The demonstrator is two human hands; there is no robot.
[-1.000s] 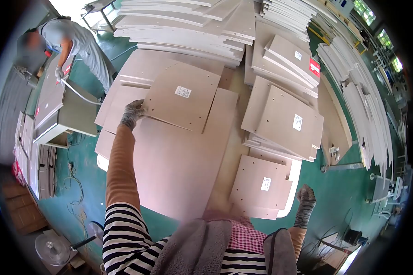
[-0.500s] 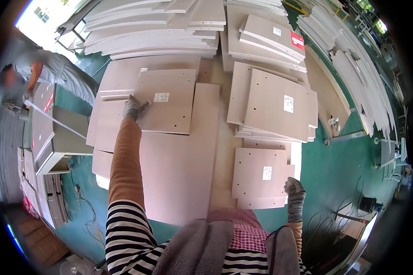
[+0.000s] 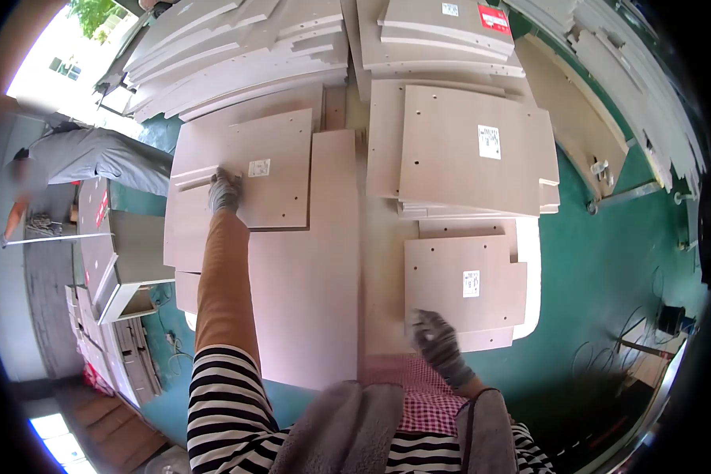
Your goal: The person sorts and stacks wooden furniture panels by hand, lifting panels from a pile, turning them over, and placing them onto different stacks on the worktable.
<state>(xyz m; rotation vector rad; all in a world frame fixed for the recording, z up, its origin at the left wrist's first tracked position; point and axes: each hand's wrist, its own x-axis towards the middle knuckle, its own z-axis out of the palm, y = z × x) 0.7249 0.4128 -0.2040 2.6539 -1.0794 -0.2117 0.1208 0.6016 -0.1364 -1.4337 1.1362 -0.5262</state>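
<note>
My gloved left hand rests at the left edge of a drilled panel with a white label, on the left stack; its fingers are blurred and their grip cannot be made out. Below that panel lies a larger plain panel. My gloved right hand is curled in front of me, over the lower left corner of a smaller labelled panel; whether it touches the panel is unclear. Behind that, a larger labelled panel tops the right stack.
Long boards are piled at the back left, more panels at the back right. A co-worker bends over a cabinet at the left, holding a long strip. A wooden board with a metal fitting stands at the right.
The view has shifted. The labelled panel on the left stack has turned straighter. My right hand has come inward from beyond the right edge to the small panel's near corner. The co-worker's arm has lowered.
</note>
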